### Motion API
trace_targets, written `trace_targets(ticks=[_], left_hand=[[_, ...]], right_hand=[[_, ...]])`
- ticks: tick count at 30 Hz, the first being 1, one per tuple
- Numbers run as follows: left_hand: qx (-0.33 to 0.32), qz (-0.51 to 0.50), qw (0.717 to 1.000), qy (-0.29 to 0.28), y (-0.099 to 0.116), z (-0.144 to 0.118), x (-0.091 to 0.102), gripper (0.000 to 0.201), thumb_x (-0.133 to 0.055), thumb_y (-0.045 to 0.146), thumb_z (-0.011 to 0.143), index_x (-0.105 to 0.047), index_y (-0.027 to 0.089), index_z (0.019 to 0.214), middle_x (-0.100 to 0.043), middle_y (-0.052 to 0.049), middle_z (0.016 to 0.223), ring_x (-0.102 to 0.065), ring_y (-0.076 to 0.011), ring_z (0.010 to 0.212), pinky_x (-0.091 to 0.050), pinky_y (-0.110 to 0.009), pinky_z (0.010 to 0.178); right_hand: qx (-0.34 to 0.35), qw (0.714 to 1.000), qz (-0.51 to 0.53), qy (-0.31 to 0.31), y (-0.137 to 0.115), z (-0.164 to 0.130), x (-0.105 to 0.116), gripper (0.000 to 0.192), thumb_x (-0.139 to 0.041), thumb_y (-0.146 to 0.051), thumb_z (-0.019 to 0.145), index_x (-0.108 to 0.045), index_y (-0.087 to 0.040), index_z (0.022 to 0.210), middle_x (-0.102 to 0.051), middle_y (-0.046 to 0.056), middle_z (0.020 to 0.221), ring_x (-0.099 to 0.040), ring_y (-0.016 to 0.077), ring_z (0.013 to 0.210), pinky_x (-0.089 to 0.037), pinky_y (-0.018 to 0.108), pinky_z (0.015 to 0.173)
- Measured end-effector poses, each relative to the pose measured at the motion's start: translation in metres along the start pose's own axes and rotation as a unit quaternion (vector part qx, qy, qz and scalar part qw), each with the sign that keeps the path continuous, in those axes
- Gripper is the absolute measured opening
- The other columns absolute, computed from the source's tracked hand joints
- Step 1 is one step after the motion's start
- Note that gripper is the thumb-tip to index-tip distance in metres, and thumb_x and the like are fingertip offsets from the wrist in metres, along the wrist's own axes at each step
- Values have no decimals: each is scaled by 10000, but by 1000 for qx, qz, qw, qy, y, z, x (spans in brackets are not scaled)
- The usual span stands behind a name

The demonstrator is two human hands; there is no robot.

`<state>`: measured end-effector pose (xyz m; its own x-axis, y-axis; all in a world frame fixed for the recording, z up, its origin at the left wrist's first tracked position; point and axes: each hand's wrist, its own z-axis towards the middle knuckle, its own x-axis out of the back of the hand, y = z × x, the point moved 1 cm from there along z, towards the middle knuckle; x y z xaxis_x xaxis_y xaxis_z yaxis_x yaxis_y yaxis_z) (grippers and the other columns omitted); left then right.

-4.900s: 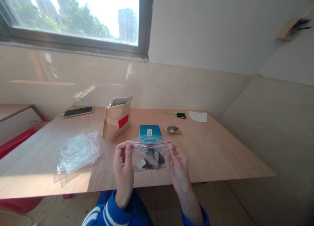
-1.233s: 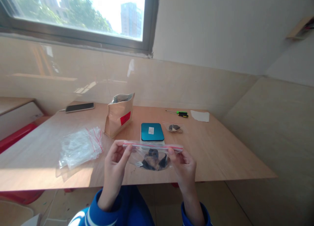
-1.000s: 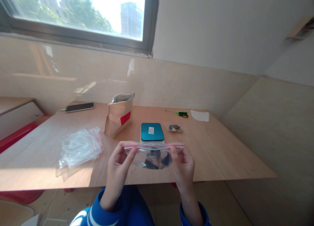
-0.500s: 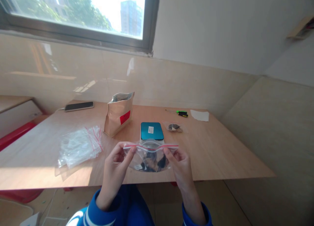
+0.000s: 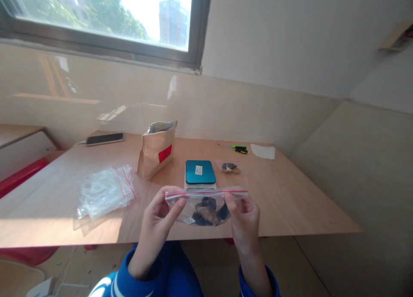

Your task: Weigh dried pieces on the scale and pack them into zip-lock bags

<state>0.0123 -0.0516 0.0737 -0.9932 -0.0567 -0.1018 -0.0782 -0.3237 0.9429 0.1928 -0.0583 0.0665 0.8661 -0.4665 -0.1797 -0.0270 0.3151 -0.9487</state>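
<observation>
A clear zip bag (image 5: 206,213) with a red line along its top hangs between my hands over the table's front edge. Dark and brown dried pieces and a small white packet lie inside it. My left hand (image 5: 163,213) pinches the left end of the zip strip, thumb in front. At the right end, my right hand (image 5: 243,215) grips the strip the same way. The strip is stretched nearly straight. Just beyond the bag stands a small scale (image 5: 200,172) with a blue-green top and a white label.
An open brown pouch (image 5: 156,155) with a red label stands behind. Left of it lie a stack of clear zip bags (image 5: 103,193) and a phone (image 5: 105,139). A small filled bag (image 5: 229,167), two screwdrivers (image 5: 238,149) and white paper (image 5: 263,151) are at the right.
The bag's mouth was bowed apart in the middle; now its strip is pulled straight and flat. Both hands have shifted slightly right with the bag.
</observation>
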Motion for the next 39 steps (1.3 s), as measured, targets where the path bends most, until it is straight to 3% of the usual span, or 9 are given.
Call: trace_targets(ticks=[2,7,12,20,28,34,39], left_hand=[[3,-6,1000,7,0,-1,-1,158,-687,345,790,-673,194,834,-678,-19,796,-636,-144,757,-511,-219,672],[7,-3,1000,23,1,-2,1,152,-690,346,793,-666,198,820,-681,-8,772,-638,-138,750,-507,-211,677],[11,7,1000,13,2,-3,2,149,-677,345,807,-671,203,853,-697,-10,798,-645,-136,766,-510,-209,693],[-10,47,998,36,1,-3,3,165,-688,358,789,-660,197,811,-685,-2,736,-643,-131,689,-508,-201,619],[6,65,997,51,0,0,5,219,-698,398,771,-648,187,801,-656,7,639,-616,-133,581,-488,-220,537],[0,22,1000,6,7,2,3,170,-677,366,796,-664,200,828,-679,-7,739,-648,-140,684,-525,-219,623],[-16,25,999,11,9,1,0,165,-707,358,767,-709,207,832,-718,-33,799,-667,-174,772,-548,-258,699]], right_hand=[[-12,1000,10,-23,0,1,3,247,-772,-421,687,-703,-187,722,-733,40,729,-689,181,715,-576,294,681],[-68,982,53,-169,-1,1,3,367,-743,-465,733,-722,-205,991,-763,54,860,-716,191,812,-579,327,785],[-101,985,18,-138,4,0,1,284,-779,-444,694,-742,-177,784,-765,57,769,-722,193,734,-589,297,708],[-13,992,-16,-123,-2,0,-1,204,-732,-385,751,-719,-181,749,-730,22,703,-681,153,663,-564,249,636],[62,988,-58,-131,-5,-5,-2,128,-672,-310,813,-711,-198,764,-723,19,731,-684,158,703,-564,263,690],[40,988,-34,-145,-9,-3,-4,153,-676,-336,809,-699,-193,759,-729,21,733,-699,163,706,-570,254,671],[19,989,-12,-149,-10,-5,-4,231,-646,-407,835,-693,-204,934,-729,35,867,-692,152,727,-569,245,665]])
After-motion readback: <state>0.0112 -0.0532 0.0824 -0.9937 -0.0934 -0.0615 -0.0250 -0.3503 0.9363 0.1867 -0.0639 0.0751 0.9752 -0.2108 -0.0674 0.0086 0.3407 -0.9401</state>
